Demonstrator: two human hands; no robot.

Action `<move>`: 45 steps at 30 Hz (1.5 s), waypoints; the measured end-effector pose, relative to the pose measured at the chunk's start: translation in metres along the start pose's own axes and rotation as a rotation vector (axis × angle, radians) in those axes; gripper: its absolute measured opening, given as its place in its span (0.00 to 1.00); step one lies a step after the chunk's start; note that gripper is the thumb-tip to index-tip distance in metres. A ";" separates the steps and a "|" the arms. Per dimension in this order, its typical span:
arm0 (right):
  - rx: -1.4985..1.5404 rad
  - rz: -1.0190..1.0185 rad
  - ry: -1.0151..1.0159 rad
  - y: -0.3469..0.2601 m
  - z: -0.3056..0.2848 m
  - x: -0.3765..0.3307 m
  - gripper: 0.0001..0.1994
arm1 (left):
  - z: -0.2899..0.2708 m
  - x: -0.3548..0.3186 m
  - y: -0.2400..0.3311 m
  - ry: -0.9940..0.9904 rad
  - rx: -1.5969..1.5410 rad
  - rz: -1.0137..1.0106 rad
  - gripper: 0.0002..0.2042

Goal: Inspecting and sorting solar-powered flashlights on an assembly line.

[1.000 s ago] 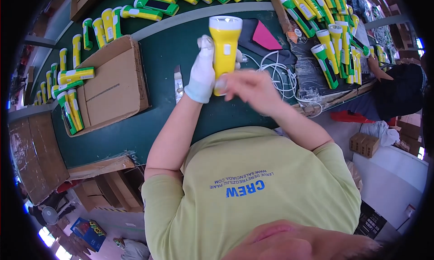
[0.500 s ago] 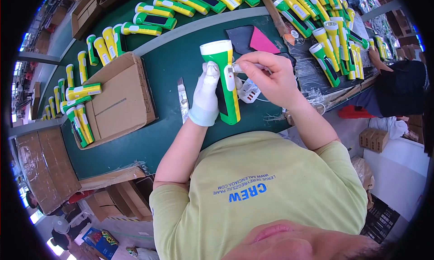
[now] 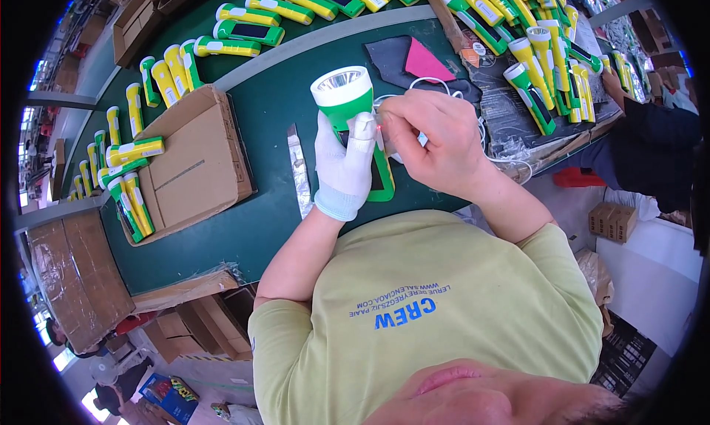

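A flashlight [image 3: 352,99] with a white head ring, a silver reflector and a green and yellow body stands tilted in front of me. My left hand [image 3: 346,159], in a white glove, is wrapped round its body with the thumb over the front. My right hand [image 3: 436,133], bare, is closed in a pinch at the flashlight's right side, on a small white plug mostly hidden by the fingers. A white cable [image 3: 429,80] loops behind that hand. A small red light glows on the flashlight by the fingertips. The right hand mostly hides a white charger block.
At left is a cardboard tray [image 3: 196,166] with several flashlights at its edge. A metallic strip [image 3: 299,173] lies beside my left hand. Beyond are a black sheet and a pink piece [image 3: 427,61]. More flashlights [image 3: 543,62] are piled at right, near another person's arm [image 3: 613,86].
The flashlight has tilted, so its reflector now faces me more. My left thumb has come across its front. A red light now shows, and the white cable has risen behind my right hand.
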State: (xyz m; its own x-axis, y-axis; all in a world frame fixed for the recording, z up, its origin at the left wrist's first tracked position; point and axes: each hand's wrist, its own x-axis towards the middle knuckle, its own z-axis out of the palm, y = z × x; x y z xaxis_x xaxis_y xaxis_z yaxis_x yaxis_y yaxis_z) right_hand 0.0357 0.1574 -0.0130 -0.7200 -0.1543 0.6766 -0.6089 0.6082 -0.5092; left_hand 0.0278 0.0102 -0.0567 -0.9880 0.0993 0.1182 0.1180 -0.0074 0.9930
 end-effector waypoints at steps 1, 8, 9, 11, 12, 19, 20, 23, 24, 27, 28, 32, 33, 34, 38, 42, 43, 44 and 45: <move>0.000 -0.001 0.001 0.000 0.000 -0.001 0.04 | -0.001 0.002 0.002 -0.076 -0.138 -0.069 0.17; -0.021 0.216 0.276 -0.024 -0.059 -0.002 0.09 | -0.051 0.043 -0.059 0.209 -0.876 -0.520 0.24; 0.163 0.220 0.398 -0.014 -0.060 -0.004 0.10 | -0.053 0.049 -0.060 0.021 -1.110 -0.551 0.24; 0.111 0.256 0.270 -0.005 -0.058 -0.010 0.14 | -0.052 0.045 -0.051 -0.224 -1.394 -0.611 0.24; 0.130 0.323 0.191 -0.005 -0.049 -0.015 0.13 | -0.051 0.042 -0.052 -0.325 -1.457 -0.597 0.25; 0.079 0.226 -0.167 0.013 0.001 -0.047 0.20 | -0.012 0.032 -0.020 0.019 -0.851 -0.527 0.24; 0.055 0.269 -0.169 0.009 0.016 -0.048 0.25 | -0.002 0.028 -0.021 0.047 -0.784 -0.406 0.20; 0.361 0.557 -0.248 0.012 0.032 -0.050 0.32 | 0.002 0.027 -0.005 -0.034 -0.676 -0.360 0.19; 0.734 0.751 -0.231 0.018 0.033 -0.049 0.31 | -0.001 0.031 -0.006 -0.081 -0.865 -0.415 0.19; 1.486 1.052 -0.574 0.048 0.012 -0.054 0.25 | -0.014 0.031 -0.023 -0.337 -1.057 -0.443 0.24; 1.408 1.036 -0.612 0.055 0.007 -0.053 0.25 | -0.007 0.030 -0.024 -0.286 -0.999 -0.416 0.26; -0.017 0.407 -0.402 0.032 0.006 -0.055 0.34 | 0.019 0.024 -0.019 -0.158 -0.727 -0.205 0.23; -0.111 0.503 -0.522 0.027 0.004 -0.054 0.31 | 0.019 0.025 -0.018 -0.231 -0.482 -0.209 0.21; 0.004 0.456 -0.507 0.030 -0.012 -0.048 0.29 | 0.020 0.022 -0.012 -0.221 -0.549 -0.228 0.22; 0.852 0.519 0.371 0.076 -0.107 -0.013 0.14 | 0.004 0.029 -0.014 -0.278 -0.410 -0.183 0.38; -0.330 0.654 -0.187 0.131 -0.158 -0.048 0.31 | -0.009 0.042 -0.019 -0.161 -0.319 -0.220 0.33; -0.504 0.647 -0.155 0.141 -0.163 -0.054 0.34 | -0.015 0.044 -0.025 -0.156 -0.295 -0.210 0.31; -0.353 0.842 -0.031 0.153 -0.183 -0.047 0.34 | -0.016 0.046 -0.028 -0.134 -0.244 -0.219 0.31; -0.522 0.864 0.232 0.200 -0.212 -0.073 0.34 | -0.013 0.051 -0.027 -0.132 -0.194 -0.224 0.31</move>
State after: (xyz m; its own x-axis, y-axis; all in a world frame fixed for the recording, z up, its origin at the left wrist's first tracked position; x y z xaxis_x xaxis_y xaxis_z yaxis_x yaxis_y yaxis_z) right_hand 0.0372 0.4560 -0.0518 -0.7272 0.6155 0.3039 0.3450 0.7105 -0.6134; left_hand -0.0271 0.0021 -0.0771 -0.9642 0.2482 -0.0929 -0.1350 -0.1586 0.9781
